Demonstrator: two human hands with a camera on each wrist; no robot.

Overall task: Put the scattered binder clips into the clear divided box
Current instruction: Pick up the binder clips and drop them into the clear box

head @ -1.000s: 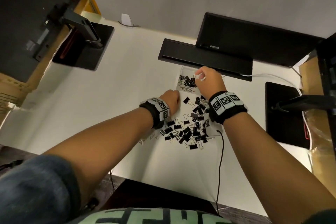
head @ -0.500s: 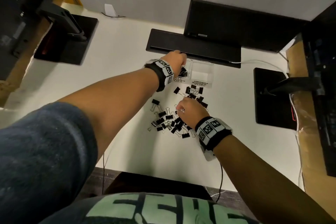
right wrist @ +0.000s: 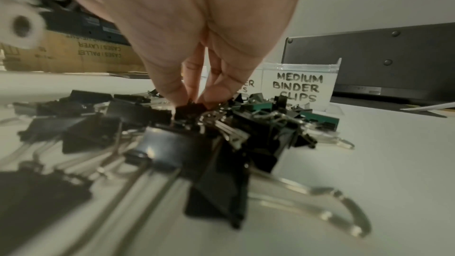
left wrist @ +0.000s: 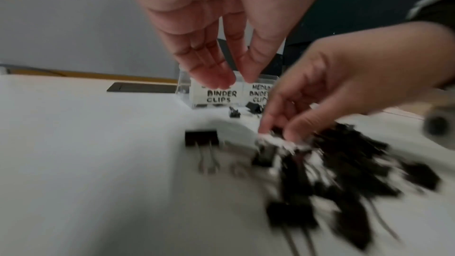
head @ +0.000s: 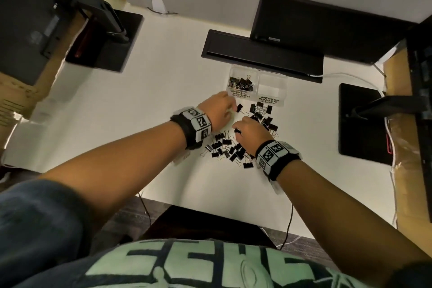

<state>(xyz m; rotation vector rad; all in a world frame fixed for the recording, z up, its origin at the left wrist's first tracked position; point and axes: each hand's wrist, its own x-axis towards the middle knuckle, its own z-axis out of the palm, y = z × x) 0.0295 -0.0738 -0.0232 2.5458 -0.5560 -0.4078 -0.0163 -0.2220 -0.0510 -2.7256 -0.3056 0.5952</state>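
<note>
Binder clips (head: 236, 145) lay heaped on the white desk (head: 140, 110) just in front of the clear divided box (head: 257, 84), whose small-clip compartment already held some while the medium one looked empty. Over the pile nearest the box, the left hand (head: 219, 112) hovered with fingers straight and apart, holding nothing. Farther from the box, the right hand (right wrist: 194, 92) pinched one small black clip (right wrist: 189, 110) between thumb and fingertips. Lifting it straight up should free it from tangled wire handles, then it belongs in the small-clip compartment.
</note>
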